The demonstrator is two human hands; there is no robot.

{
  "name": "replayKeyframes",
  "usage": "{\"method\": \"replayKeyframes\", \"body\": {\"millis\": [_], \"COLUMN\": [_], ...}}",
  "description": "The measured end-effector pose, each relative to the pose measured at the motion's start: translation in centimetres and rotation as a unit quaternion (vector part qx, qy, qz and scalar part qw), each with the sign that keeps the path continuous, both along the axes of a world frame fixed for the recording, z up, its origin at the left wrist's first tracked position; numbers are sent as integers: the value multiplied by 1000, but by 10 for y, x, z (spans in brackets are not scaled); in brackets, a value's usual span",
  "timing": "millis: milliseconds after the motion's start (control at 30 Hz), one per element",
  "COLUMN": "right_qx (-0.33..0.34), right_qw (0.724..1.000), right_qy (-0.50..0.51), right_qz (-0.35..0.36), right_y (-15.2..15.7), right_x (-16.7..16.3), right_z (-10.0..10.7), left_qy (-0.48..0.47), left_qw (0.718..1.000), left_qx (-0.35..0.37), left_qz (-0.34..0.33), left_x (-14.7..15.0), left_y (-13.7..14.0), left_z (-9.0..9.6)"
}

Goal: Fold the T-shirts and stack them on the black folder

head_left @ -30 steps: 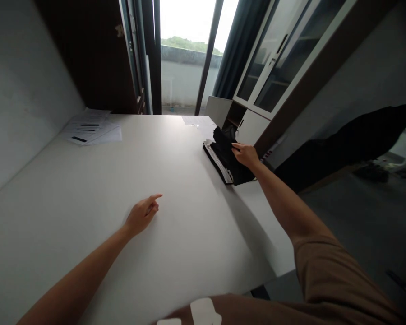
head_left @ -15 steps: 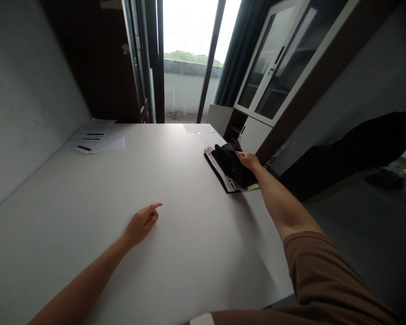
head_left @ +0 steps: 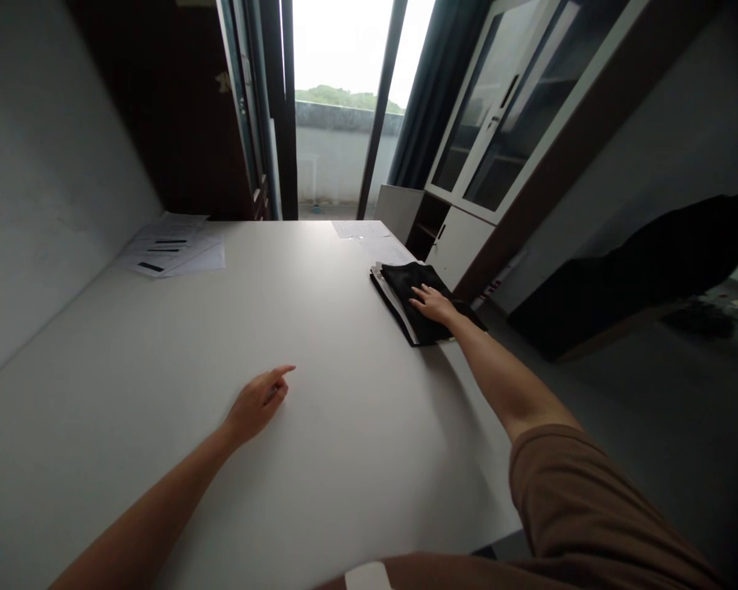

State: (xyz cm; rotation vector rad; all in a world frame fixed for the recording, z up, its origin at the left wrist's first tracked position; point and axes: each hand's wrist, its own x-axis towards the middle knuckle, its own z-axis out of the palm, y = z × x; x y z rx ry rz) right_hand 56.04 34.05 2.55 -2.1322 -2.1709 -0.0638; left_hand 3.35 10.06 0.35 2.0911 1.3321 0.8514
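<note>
Far to the left of both hands, at the back corner of the flat white surface (head_left: 160, 352), lies a loose sheaf of white printed paper sheets (head_left: 170, 250), well apart from anything being handled.

The left hand (head_left: 255, 403) rests near the middle of the surface. Its fingers (head_left: 281, 375) are loosely curled, with the index finger stretched forward and its tip touching or just above the white top; I cannot tell which. It holds nothing, and nothing lies near it.

To the right, near the surface's right edge, the right hand (head_left: 434, 303) lies palm down on a folded black fabric garment (head_left: 415, 283). Its fingers are spread open and flat, pressing on the cloth rather than gripping it. The garment sits on top of a thin stack of white and black flat items (head_left: 397, 305), whose edges show just to the left of those fingers; what they are is too small to tell. A few more pale paper sheets (head_left: 362, 232) lie beyond the garment, toward the window.

Judging by this, the step in hand looks like flattening or steadying the black garment on its stack. Any next move with it would call for closing the right fingers on an edge of the cloth without dragging the stack toward the nearby table edge, while the left hand is free to help.

Further right, off the surface, stands a white cabinet with glass doors (head_left: 498, 115), and a dark draped shape (head_left: 652, 262) lies beyond it.
</note>
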Motion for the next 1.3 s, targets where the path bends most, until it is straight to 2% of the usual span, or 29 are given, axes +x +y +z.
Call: {"method": "replayKeyframes", "body": {"millis": [67, 167, 333, 600, 733, 867, 1000, 1100, 1200, 1300], "right_qx": [-22, 8, 22, -31, -17, 28, 19, 12, 5, -2], "right_qw": [1000, 999, 999, 997, 995, 986, 961, 934, 924, 925], "right_qy": [-10, -25, -42, -25, -11, 18, 71, 94, 97, 85], "right_qz": [-7, -35, -25, 60, 99, 164, 267, 345, 370, 369], "right_y": [-2, -3, -2, 10, 1, -36, -99, -142, -167, -178], "right_x": [-11, -22, -34, -65, -90, -134, -193, -229, -247, -249], "right_z": [-7, -11, -14, -13, -12, -20, -37, -41, -36, -28], "left_qy": [4, 8, 12, 22, 22, 34, 118, 184, 219, 242], "left_qw": [1000, 1000, 1000, 1000, 1000, 999, 990, 976, 964, 955], "left_qx": [1, 3, 3, -1, 5, 28, 80, 112, 150, 172], "left_qz": [0, 0, -4, -2, -4, -10, -9, -7, 7, 19], "left_x": [0, 0, 0, -1, 0, 1, -9, -17, -18, -14], "left_y": [0, 1, 1, -2, -3, 0, 12, 20, 19, 13], "left_z": [1, 1, 0, -3, -3, -4, -9, -13, -11, -7]}}
